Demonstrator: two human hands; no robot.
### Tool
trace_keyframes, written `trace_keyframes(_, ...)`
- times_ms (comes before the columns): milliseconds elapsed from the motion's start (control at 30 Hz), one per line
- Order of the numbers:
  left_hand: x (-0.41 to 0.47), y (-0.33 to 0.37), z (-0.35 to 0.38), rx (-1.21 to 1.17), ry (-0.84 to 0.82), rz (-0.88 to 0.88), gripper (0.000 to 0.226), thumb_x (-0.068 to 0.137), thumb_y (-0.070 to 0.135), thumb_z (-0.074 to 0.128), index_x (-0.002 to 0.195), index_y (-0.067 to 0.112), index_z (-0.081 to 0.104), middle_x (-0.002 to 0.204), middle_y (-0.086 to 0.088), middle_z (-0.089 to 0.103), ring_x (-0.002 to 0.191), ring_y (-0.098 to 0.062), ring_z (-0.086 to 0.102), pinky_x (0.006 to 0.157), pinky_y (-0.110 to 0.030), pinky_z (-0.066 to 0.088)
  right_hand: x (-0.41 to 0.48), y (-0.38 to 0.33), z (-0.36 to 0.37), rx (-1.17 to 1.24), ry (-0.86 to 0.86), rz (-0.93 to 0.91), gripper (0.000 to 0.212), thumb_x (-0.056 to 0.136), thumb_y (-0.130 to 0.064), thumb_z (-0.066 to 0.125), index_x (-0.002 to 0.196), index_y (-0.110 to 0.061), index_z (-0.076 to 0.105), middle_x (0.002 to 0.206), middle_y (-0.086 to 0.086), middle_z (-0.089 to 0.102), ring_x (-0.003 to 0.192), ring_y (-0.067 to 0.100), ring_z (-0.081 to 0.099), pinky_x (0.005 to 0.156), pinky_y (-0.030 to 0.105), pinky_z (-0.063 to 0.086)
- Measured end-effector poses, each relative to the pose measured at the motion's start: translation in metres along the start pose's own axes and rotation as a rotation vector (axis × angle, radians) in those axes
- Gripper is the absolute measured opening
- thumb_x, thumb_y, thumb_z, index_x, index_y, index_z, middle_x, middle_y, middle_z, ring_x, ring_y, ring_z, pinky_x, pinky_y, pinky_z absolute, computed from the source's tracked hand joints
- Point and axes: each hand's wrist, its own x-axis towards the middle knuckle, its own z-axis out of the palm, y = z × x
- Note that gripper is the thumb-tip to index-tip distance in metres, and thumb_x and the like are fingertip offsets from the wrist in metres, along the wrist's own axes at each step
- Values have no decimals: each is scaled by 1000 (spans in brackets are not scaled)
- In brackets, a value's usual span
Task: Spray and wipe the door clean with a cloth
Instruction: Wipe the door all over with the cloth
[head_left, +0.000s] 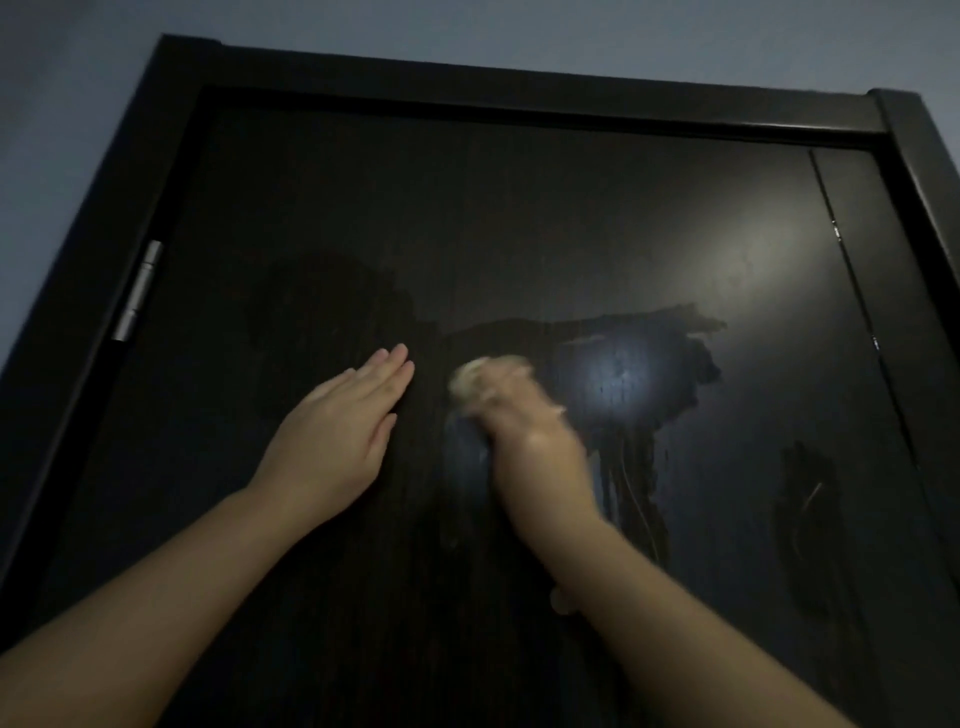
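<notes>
A dark, wood-grained door fills the frame inside a glossy black door frame. The left hand lies flat on it at centre left, fingers straight and together. At centre, the blurred right hand grips a pale, bunched cloth against the door, beside a ragged wet patch. A cylindrical metal hinge sits at the left edge.

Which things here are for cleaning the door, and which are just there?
For the job: door, pale cloth gripped by the right hand, wet patch, left hand resting flat on the door.
Just there: hinge, door frame, wall.
</notes>
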Motion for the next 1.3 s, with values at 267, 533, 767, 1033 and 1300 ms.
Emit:
trace_keyframes(267,-24,-2,4,21,9,-81,59,99,30,35,150,20,7,158,6,-6,143,-5,-9,115,-25,-2,-1,-13,-1,-44,27,-47,33,84,-5,55,114,-8,69,131,10,60,126,29,52,108,46,39)
trace_keyframes(533,-42,27,29,10,28,-131,60,99,32,31,151,16,5,158,2,-8,144,-9,-11,116,-33,-6,-23,30,-39,-189,177,118,25,86,-4,60,108,-8,72,123,7,64,110,29,52,92,40,48)
trace_keyframes(767,-45,33,49,94,95,-179,63,93,37,14,150,9,13,159,-6,4,147,-17,2,119,-42,7,-53,74,-67,-267,245,355,23,84,3,63,103,-4,72,119,19,56,104,38,52,88,36,47)
trace_keyframes(1033,-46,30,53,63,105,-148,63,94,36,16,151,8,13,160,-5,4,147,-16,0,120,-41,5,-78,0,-29,-125,40,-75,24,89,-12,54,103,-9,73,107,11,63,90,28,56,76,32,50)
trace_keyframes(1300,-46,16,41,5,102,-85,56,97,34,19,149,14,24,158,4,16,145,-7,9,117,-28,6,-71,-30,-11,-13,-3,-78,30,81,-2,70,109,-12,72,112,7,63,96,23,55,81,30,50)
